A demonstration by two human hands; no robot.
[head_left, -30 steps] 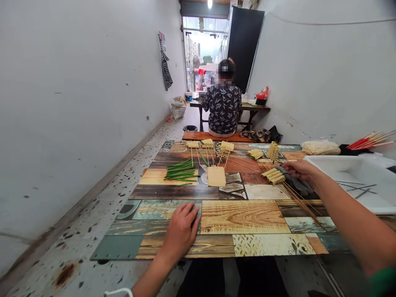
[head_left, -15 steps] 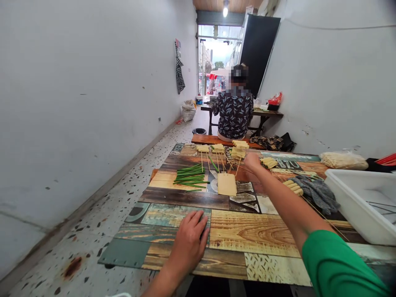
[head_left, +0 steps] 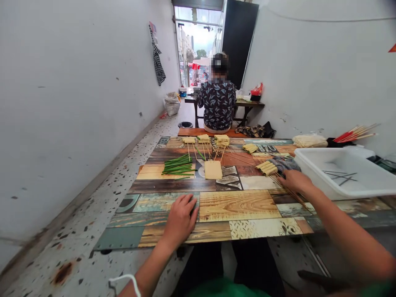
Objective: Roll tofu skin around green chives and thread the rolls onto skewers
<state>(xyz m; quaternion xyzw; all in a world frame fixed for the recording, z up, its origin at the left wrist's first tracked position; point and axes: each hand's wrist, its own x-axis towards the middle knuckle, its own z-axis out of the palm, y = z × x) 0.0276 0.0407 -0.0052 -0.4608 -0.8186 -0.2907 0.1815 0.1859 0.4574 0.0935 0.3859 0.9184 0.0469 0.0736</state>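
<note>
Fingers, left: on my left hand (head_left: 181, 220) they are lying palm-down and loosely spread on the patchwork table (head_left: 238, 205), the thumb standing a little apart, and they are holding nothing.
Fingers, right: on my right hand (head_left: 296, 181) they are curling down over the thin skewers (head_left: 301, 202); the tips are hiding from me, so I cannot tell whether they are pinching one.
Yellow rolls: a row of them (head_left: 266, 168) is lying just beyond my right fingertips, the skewers running from it toward me.
Grey cloth: it (head_left: 284, 163) is lying right behind my right hand, beside the rolls.
White tub: it (head_left: 312, 175) is standing to the right of that hand, a few dark sticks (head_left: 340, 176) crossing on its floor.
Square sheet: one pale yellow piece (head_left: 213, 170) is lying flat between and beyond my hands.
Green stems: a pile (head_left: 177, 166) is lying to the left of the sheet.
Skewered bundles: three groups (head_left: 203, 139) are lining the far edge, their sticks pointing toward me.
Another roll bunch: it (head_left: 250, 148) is lying farther right, near that edge.
Person ahead: someone in a leaf-patterned shirt (head_left: 217, 105) is sitting with their back to me.
</note>
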